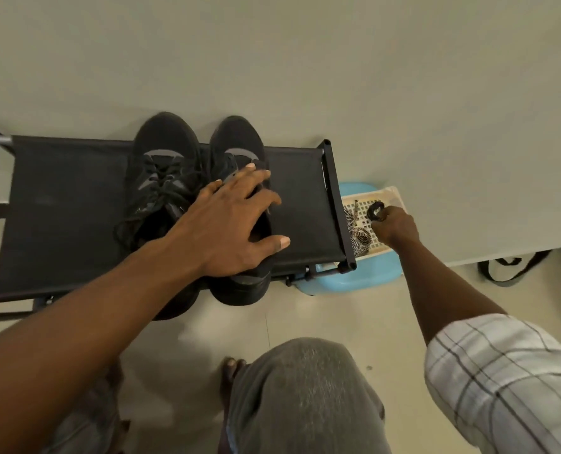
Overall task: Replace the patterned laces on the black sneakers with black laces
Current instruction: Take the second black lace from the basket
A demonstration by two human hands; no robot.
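Two black sneakers (pixel 164 142) sit on the surface (pixel 63 208), one already black-laced. Left hand (pixel 236 224) rests spread on the other; right hand (pixel 395 229)'s grip pinches a coiled black lace (pixel 375 212) beside patterned laces (pixel 359 238) in the basket (pixel 392 191).

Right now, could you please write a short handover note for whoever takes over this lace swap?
Left hand: open, flat on the basket-side sneaker.
Right hand: pinches a coiled black lace inside the basket.
Both sneakers stand on the black rack; patterned laces lie in the basket.
Done: the other sneaker carries black laces.
To do: probably lace the covered sneaker, whose eyelets the hand hides.
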